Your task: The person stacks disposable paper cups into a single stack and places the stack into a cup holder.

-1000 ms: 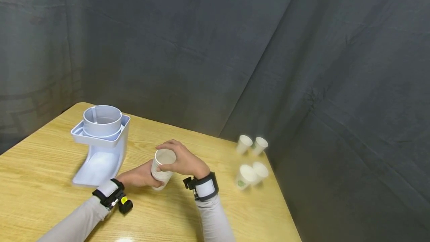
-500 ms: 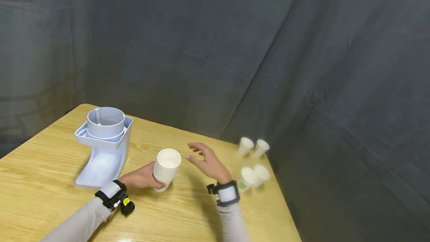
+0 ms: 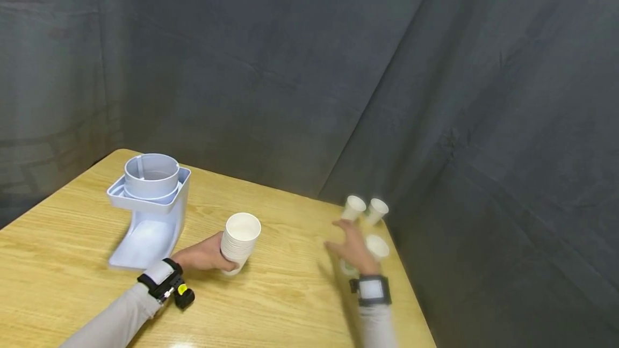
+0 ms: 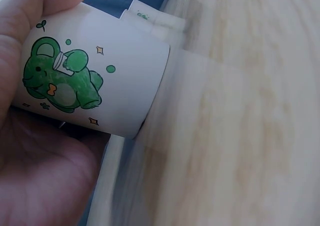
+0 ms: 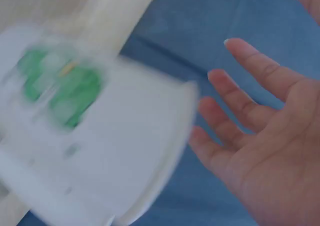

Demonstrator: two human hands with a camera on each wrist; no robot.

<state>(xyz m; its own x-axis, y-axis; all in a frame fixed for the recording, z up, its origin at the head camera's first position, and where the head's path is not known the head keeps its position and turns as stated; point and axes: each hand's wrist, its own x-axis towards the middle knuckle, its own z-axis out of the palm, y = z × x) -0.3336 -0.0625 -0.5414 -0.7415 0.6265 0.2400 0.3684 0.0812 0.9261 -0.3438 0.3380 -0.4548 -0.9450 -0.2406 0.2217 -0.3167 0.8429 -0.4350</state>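
A stack of white paper cups (image 3: 240, 236) stands upright in the grip of my left hand (image 3: 205, 254), whose fingers curl round its lower part. In the left wrist view the lowest cup (image 4: 130, 76) shows a green cartoon animal print. Over at the right side of the table, my right hand (image 3: 355, 248) is spread and holds nothing. It partly covers a paper cup (image 3: 348, 268) in the head view. Close by in the right wrist view, a blurred paper cup (image 5: 135, 131) with a green print faces the palm and spread fingers.
A pale blue-white cup holder (image 3: 155, 203) with a round ring on top stands at the left of the wooden table (image 3: 271, 305). Other paper cups stand near the right edge: one beside my hand (image 3: 378, 247), two further back (image 3: 354, 207). Dark curtains hang behind.
My right hand has let go of the cup stack and moved right to the loose cups. My left hand still holds the stack, which sits slightly further right than at first.
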